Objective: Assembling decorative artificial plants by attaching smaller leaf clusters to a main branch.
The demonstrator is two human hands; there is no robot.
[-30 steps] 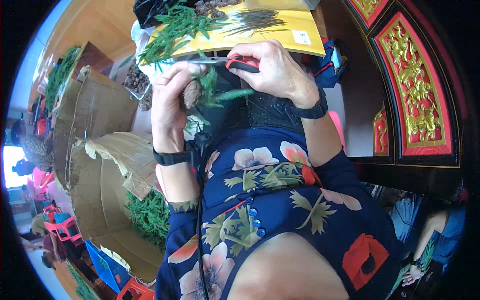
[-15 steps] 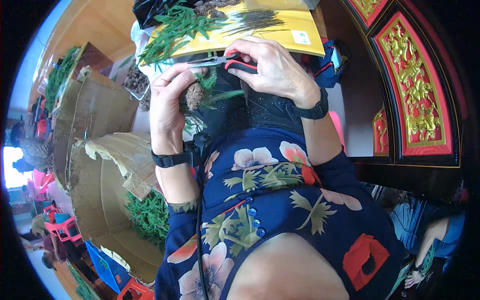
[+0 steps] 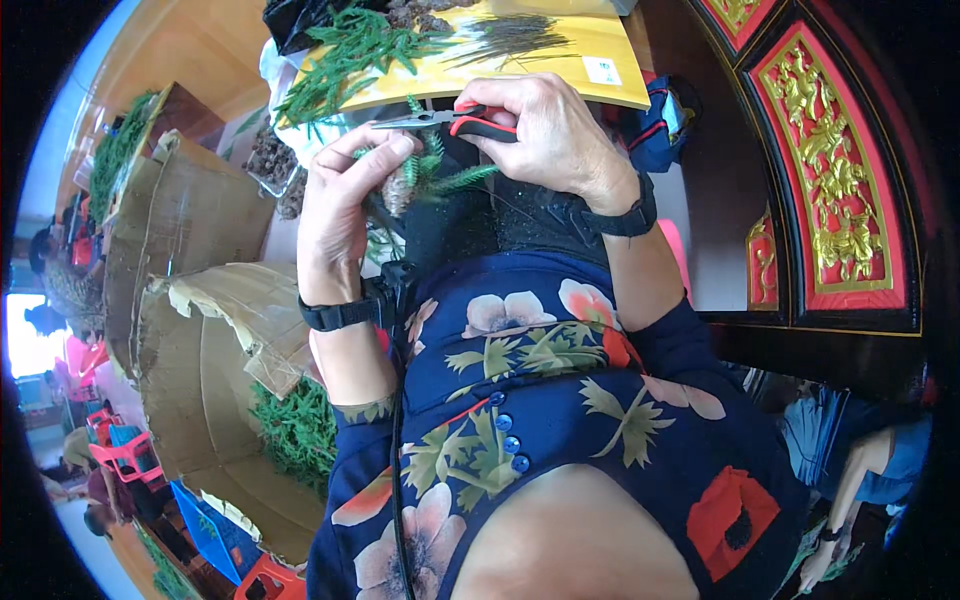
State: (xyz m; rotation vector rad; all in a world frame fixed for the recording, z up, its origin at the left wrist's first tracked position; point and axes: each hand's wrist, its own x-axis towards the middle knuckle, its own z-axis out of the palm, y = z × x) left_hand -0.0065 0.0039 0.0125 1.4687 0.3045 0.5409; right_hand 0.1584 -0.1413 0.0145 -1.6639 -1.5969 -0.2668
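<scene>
The pine cone (image 3: 398, 190) with its green sprig (image 3: 462, 181) is held in the air, in front of the person's body and just beside the near edge of the yellow bench (image 3: 545, 82). The left hand (image 3: 338, 195) carries it from the side: thumb and forefinger are pinched together at its upper end, and the cone hangs below the thumb. I think this grip is chosen so that the upper end remains steady and within reach of the tool. The fingers of the right hand (image 3: 555, 135) are closed around the red-and-black handles of the needle-nose pliers (image 3: 440, 118). The pliers lie nearly level, their nose pointing to the left hand, probably because this lets both hands meet without crossing. Whether the nose grips something, I cannot tell.

On the bench, the thin dark wires (image 3: 512, 40) lie beside the loose green sprigs (image 3: 362, 58), with brown cones (image 3: 420, 14) behind; such an order seems made for easy picking. The cardboard box (image 3: 225, 455), with more greenery (image 3: 298, 430) inside, stands at the person's left side, perhaps as a near supply.

The pine cone looks light brown and scaly, longer than wide, with its lower end free. The sprig is fresh green, with short needles; it spreads behind the cone and towards the right.
</scene>
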